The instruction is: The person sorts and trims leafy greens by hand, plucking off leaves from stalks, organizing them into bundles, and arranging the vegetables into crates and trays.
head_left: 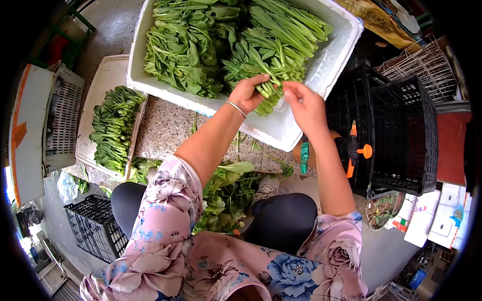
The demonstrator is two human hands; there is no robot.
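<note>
My left hand (247, 94), with a bangle on its wrist, is closed around a few leafy green stems (264, 67) over the front of a white foam box (201, 103). The cut ends of the stems point toward my right hand (305, 104). Its fingertips are drawn together right beside those ends; whatever they pinch is too small to make out. Inside the box, leafy greens (181, 52) are stacked on the left. More greens lie on the right with their pale stems (301, 25) toward the right wall.
A foam lid (86, 135) at the left bears a row of greens (116, 128). Loose leaves (226, 198) are heaped between my legs. Black crates stand at the right (404, 138) and lower left (95, 226). An orange-handled black fitting (351, 149) is right of my forearm.
</note>
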